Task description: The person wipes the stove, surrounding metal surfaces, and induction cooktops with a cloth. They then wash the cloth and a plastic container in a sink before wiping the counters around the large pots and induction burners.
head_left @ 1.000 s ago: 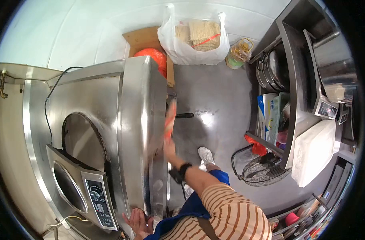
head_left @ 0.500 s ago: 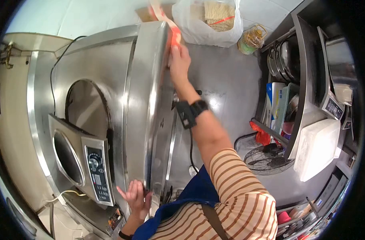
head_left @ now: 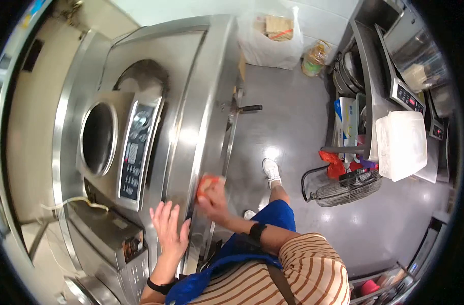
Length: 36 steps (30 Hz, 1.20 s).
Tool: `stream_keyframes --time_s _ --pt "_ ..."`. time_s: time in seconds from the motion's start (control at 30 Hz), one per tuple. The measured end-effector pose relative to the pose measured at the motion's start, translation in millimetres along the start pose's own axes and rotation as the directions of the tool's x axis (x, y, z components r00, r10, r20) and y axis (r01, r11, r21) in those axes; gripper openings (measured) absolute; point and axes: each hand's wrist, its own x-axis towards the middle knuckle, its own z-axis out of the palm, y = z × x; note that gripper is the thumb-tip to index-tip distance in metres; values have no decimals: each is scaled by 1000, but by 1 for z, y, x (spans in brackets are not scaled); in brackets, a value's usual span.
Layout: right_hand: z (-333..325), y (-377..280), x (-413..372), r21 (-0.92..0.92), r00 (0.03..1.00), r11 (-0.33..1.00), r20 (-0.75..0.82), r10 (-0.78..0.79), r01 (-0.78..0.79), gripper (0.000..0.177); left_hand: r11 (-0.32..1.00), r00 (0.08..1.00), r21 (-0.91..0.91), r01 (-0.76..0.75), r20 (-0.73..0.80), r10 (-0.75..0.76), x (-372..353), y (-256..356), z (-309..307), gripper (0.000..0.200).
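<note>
Cloth [head_left: 205, 185], red and pale and somewhat blurred, is bunched in the right hand [head_left: 216, 204], whose fingers close around it at the front edge of the steel counter [head_left: 189, 134]. Just beside it, the left hand [head_left: 168, 231] has its fingers spread wide, though I cannot tell whether it touches the steel. Farther off, a tilted panel [head_left: 136, 152] sits over the counter, then come the fan [head_left: 346, 192] low by the shelf [head_left: 373, 96], and the jug [head_left: 315, 61] beside a white bag [head_left: 267, 52] at the wall.
</note>
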Motion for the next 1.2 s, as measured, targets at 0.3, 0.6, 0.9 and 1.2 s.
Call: stream_keyframes --time_s 0.3,0.6,0.9,1.2 --pt "-18 -23 218 -600 854 646 131 -503 472 18 905 933 -226 360 63 -356 -175 0 -12 37" --pt "77 -90 -9 -232 590 678 722 -361 698 7 798 835 -267 540 51 -548 -213 59 -13 35" --pt "-33 80 -119 -244 874 944 378 305 -224 17 737 779 -288 611 53 -625 -261 100 8 36" --pt "72 120 -58 388 579 603 -192 792 -696 37 542 628 -360 760 187 -756 -336 125 36 38"
